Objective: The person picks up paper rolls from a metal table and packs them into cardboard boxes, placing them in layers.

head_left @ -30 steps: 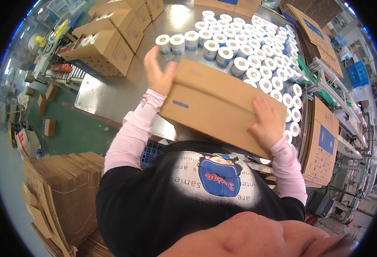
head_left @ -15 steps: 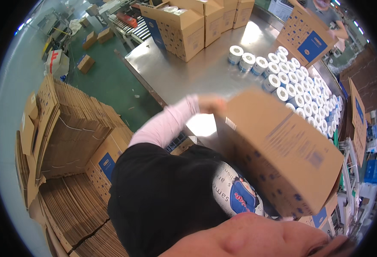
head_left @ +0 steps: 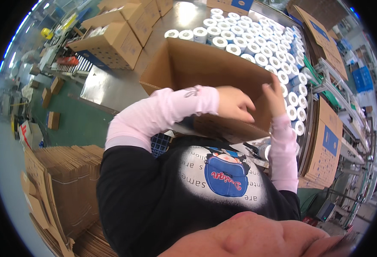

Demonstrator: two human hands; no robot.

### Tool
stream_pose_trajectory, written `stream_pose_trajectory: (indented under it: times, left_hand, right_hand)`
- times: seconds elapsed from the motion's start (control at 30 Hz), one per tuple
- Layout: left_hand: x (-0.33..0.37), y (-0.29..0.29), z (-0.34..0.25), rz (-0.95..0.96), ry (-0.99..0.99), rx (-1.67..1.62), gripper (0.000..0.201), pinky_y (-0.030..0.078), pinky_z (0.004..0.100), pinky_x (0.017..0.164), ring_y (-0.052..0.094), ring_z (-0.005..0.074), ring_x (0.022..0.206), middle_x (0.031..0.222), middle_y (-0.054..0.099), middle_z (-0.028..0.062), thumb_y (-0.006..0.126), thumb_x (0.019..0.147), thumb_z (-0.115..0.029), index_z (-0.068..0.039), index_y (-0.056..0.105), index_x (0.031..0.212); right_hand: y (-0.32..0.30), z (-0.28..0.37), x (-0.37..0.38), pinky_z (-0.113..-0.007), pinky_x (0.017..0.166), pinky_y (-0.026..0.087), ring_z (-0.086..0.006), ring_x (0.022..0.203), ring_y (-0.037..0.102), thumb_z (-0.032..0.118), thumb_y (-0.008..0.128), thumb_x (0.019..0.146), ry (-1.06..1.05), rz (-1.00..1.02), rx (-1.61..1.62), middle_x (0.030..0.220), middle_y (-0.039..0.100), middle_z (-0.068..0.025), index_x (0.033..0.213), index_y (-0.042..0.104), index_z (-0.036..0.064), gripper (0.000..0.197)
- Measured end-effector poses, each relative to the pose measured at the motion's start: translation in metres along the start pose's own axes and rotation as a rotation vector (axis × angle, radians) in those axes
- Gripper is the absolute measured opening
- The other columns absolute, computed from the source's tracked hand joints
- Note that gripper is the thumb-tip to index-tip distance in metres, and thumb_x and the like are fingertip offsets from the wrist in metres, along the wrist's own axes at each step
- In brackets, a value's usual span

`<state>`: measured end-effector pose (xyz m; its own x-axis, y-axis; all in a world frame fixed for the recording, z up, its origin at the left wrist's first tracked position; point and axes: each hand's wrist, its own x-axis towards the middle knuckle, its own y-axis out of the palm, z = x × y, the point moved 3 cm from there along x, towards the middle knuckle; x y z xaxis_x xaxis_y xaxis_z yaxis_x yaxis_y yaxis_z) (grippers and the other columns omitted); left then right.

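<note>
At the left end of the open cardboard box (head_left: 210,70), no hand near. From there, extends with its long axis across the front of the body, slanting a little down to the right, with the mouth turned upward and partly toward the chest. To the left of this end, on the worktop (head_left: 98,92), an open carton (head_left: 115,45), standing apart from the box. Over the near side of the box, crosses from left to right with the left forearm, in a pink sleeve (head_left: 167,107). Above the mouth, right of its middle, keeps the left hand (head_left: 234,104) with fingers loosely bent, pointing to the right and grasping nothing visible; whether touching the inside of the box or only above it, cannot tell. Further right, at the right end of the box, holds up the right hand (head_left: 275,98) with fingers upright and thumb apart, just by the corner of the rim; cannot tell if gripping the wall or only resting against it. So, seen from the hands, lies for the larger part to the left; nearest to the right end wall, the right hand, and nearer to the middle, the left one. Behind the box and past its right end, in close rows, many white rolls (head_left: 257,43). At far right, flat cartons (head_left: 325,141) in a stack, well apart from both hands
</note>
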<state>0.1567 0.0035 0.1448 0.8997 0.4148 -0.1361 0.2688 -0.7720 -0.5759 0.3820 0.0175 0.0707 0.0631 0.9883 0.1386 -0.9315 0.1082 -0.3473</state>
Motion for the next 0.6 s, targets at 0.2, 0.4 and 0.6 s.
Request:
stream_pose_trajectory:
  times: [0.2, 0.4, 0.6]
  left_hand:
    - [-0.128, -0.109, 0.174, -1.024, -0.678, 0.828, 0.048, 0.045, 0.0452, 0.093, 0.052, 0.0392, 0.116, 0.125, 0.056, 0.0194, 0.069, 0.079, -0.032, -0.012, 0.055, 0.121]
    - [-0.239, -0.024, 0.393, -0.958, -0.942, -0.521, 0.075, 0.044, 0.0349, 0.096, 0.060, 0.0267, 0.111, 0.118, 0.065, 0.0175, 0.043, 0.091, -0.065, 0.002, 0.063, 0.118]
    - [-0.150, 0.085, 0.421, -0.994, -0.643, -0.706, 0.048, 0.036, 0.0311, 0.106, 0.049, 0.0215, 0.125, 0.136, 0.053, 0.0125, 0.051, 0.093, -0.022, -0.002, 0.049, 0.136]
  right_hand:
    - [-0.016, -0.006, -0.022, -0.034, 0.101, 0.041, -0.0337, 0.125, 0.050, 0.009, 0.052, 0.084, 0.266, 0.153, -0.589, 0.139, 0.045, -0.0267, 0.149, 0.030, 0.0163, 0.070]
    - [-0.028, -0.120, -0.066, -0.032, 0.106, 0.036, -0.0288, 0.129, 0.046, 0.017, 0.050, 0.092, 0.419, -0.028, 0.306, 0.145, 0.041, -0.0198, 0.144, 0.035, 0.0037, 0.056]
    - [-0.011, -0.274, -0.079, -0.039, 0.103, 0.039, -0.0356, 0.125, 0.048, 0.030, 0.050, 0.096, 0.488, 0.180, -0.402, 0.135, 0.051, -0.0225, 0.138, 0.043, 0.0021, 0.051]
